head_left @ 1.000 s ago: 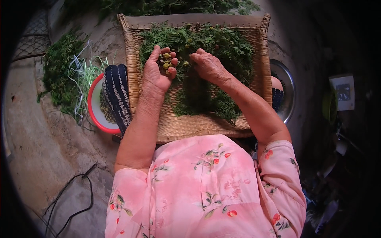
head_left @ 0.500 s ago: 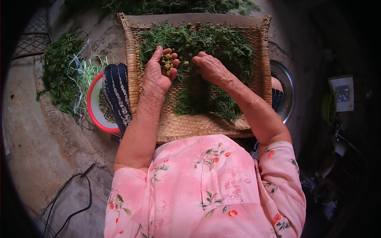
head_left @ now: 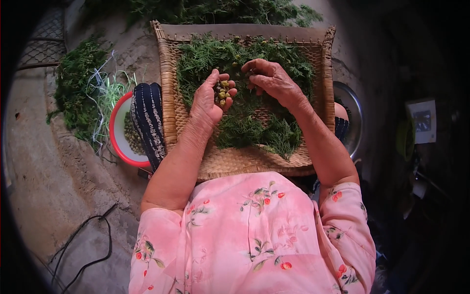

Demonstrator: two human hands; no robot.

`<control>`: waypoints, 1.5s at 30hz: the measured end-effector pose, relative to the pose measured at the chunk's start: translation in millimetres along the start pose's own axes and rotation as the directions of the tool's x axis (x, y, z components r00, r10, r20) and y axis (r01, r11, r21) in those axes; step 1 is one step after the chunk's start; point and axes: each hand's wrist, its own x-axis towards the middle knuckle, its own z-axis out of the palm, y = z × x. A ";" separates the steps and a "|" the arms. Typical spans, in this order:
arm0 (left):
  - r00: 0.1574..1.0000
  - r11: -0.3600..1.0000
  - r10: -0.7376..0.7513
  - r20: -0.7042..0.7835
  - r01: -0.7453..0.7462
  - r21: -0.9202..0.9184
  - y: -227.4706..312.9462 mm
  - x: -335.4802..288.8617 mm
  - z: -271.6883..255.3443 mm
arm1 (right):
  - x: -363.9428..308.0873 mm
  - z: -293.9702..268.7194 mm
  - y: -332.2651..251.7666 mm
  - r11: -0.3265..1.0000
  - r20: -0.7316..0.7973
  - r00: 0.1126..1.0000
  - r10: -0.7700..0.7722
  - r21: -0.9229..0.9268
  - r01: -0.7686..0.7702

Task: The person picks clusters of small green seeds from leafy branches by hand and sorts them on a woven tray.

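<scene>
Several small yellow-green seed cones [head_left: 223, 95] lie in the cupped palm of my left hand [head_left: 208, 102], its fingers curled up around them. My right hand [head_left: 275, 82] is just to the right, over the tray, thumb and fingers brought together in a pinch. What sits between those fingertips, if anything, is too small to make out. Below both hands, feathery green evergreen sprigs [head_left: 279, 134] cover much of a woven wicker tray [head_left: 169, 88] resting on my lap. A few more yellowish cones show among the far sprigs.
A red-rimmed white basin [head_left: 114, 128] with small round cones stands left of the tray. To the right is a metal basin [head_left: 360, 117], partly hidden. Greenery heaps [head_left: 81, 85] and pale plastic strips [head_left: 105, 98] lie left; a black cable [head_left: 108, 240] crosses the floor.
My left hand has shifted right with the cones in it. My right hand has lifted off the sprigs and moved slightly right, its fingers now raised in a pinch.
</scene>
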 end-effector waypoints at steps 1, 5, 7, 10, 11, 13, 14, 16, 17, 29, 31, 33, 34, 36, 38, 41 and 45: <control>1.000 1.000 -0.015 -0.023 0.015 0.024 -1.6 -1.4 1.5 | -1.9 0.4 -3.0 0.998 0.003 0.998 -0.055 0.018 0.055; 0.999 0.997 -0.036 -0.032 0.038 0.065 -6.4 -3.1 3.4 | -7.0 6.0 -17.1 0.984 -0.052 0.993 -0.109 -0.146 0.100; 0.999 0.997 -0.039 -0.009 0.039 0.065 -8.5 -1.6 2.4 | -6.0 11.8 -10.4 0.947 -0.081 0.968 -0.238 -0.239 0.213; 0.999 0.999 -0.022 0.041 0.020 0.047 -10.8 -2.5 5.5 | -6.5 22.2 -11.7 0.861 -0.092 0.919 -0.383 -0.396 0.319; 1.000 1.000 -0.019 -0.004 0.019 0.003 -11.1 -6.7 12.0 | -8.6 27.4 -15.6 0.860 -0.060 0.915 -0.400 -0.371 0.351; 0.999 0.999 -0.015 -0.050 0.013 -0.041 -13.2 -8.2 17.1 | -13.3 35.3 -24.0 0.875 -0.008 0.908 -0.419 -0.272 0.401; 1.000 0.994 -0.010 -0.024 0.008 -0.106 -14.4 -7.0 17.2 | -14.5 36.3 -27.7 0.874 -0.006 0.907 -0.420 -0.272 0.403; 1.000 0.985 -0.004 0.003 0.004 -0.172 -15.5 -3.7 14.0 | -16.1 36.6 -32.5 0.918 -0.040 0.925 -0.377 -0.143 0.369; 0.999 0.989 -0.019 0.047 0.026 -0.145 -15.1 -1.3 9.7 | -11.1 33.7 -23.2 0.881 -0.068 0.898 -0.434 -0.239 0.408; 0.981 0.984 0.039 0.187 -0.005 -0.179 5.4 0.3 -0.6 | 6.2 0.7 17.9 0.852 -0.167 0.979 -0.114 -0.523 0.010; 0.986 0.975 0.065 0.151 -0.030 -0.220 11.1 2.3 -6.1 | 8.0 5.4 34.4 0.702 -0.041 0.983 -0.182 -0.705 0.100; 0.989 0.971 0.079 0.129 -0.047 -0.235 15.2 3.2 -10.2 | 5.1 15.5 38.4 0.654 0.024 0.982 -0.188 -0.743 0.144; 0.990 0.967 0.091 0.110 -0.061 -0.248 16.0 3.9 -11.9 | 4.0 21.2 39.1 0.623 0.035 0.979 -0.199 -0.767 0.154; 0.988 0.964 0.094 0.122 -0.060 -0.260 17.4 3.7 -13.0 | 8.2 30.4 47.3 0.619 0.022 0.971 -0.236 -0.767 0.168; 0.987 0.962 0.092 0.133 -0.053 -0.267 18.5 2.8 -12.3 | 12.0 36.9 48.7 0.636 -0.074 0.965 -0.253 -0.764 0.108; 0.991 0.963 0.089 0.104 -0.059 -0.262 18.9 -0.5 -9.1 | 12.6 39.5 49.4 0.624 -0.071 0.966 -0.250 -0.774 0.105; 0.992 0.963 0.085 0.091 -0.059 -0.262 20.8 0.0 -11.7 | 13.6 33.9 49.1 0.610 -0.060 0.978 -0.197 -0.789 0.075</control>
